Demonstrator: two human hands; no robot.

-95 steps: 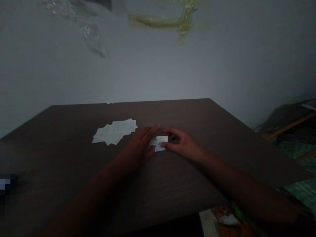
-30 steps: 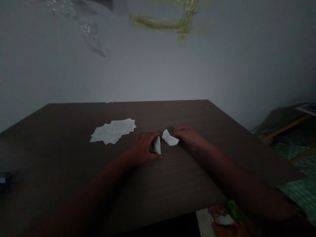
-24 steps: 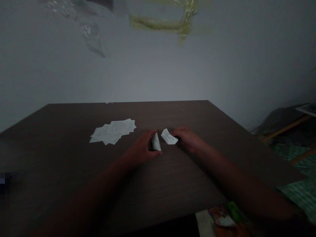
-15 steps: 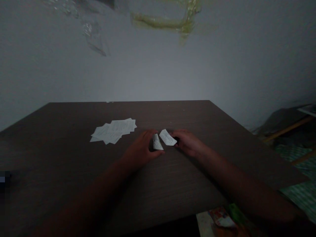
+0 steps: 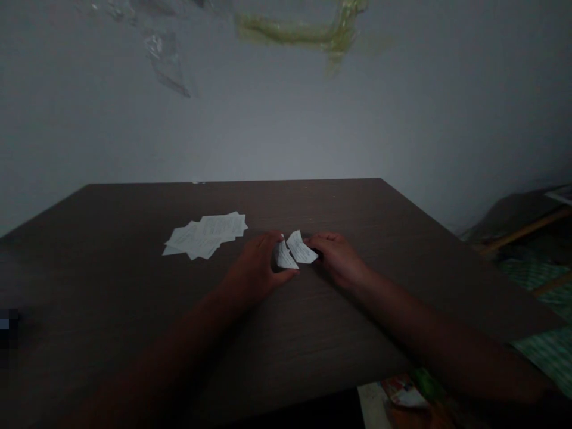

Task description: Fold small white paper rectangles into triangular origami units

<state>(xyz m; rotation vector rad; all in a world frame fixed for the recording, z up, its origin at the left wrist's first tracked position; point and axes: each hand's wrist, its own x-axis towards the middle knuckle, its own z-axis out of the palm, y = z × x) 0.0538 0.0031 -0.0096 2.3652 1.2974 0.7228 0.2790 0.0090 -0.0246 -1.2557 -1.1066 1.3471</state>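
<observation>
My left hand (image 5: 257, 262) is curved around a small printed piece of paper (image 5: 285, 256), with the thumb at its lower edge and the fingers at its upper edge. Just to the right, my right hand (image 5: 337, 256) pinches a second printed paper piece (image 5: 301, 248) by its right side; this one is bent and tilted. The two pieces sit close together, and I cannot tell whether they touch. Farther left on the table lies a spread pile of overlapping printed papers (image 5: 203, 234), apart from both hands.
The dark wooden table (image 5: 156, 333) ends at a pale wall (image 5: 286, 119) with yellowish tape (image 5: 286, 33) on it. A dark object (image 5: 6, 325) is at the left edge. Below the front edge, colourful packets (image 5: 404, 393) show. Green checked cloth (image 5: 549, 351) lies at the right.
The right paper piece has shifted slightly left and bent more, coming closer to the left piece. My right hand moved a little with it. The paper pile stays put.
</observation>
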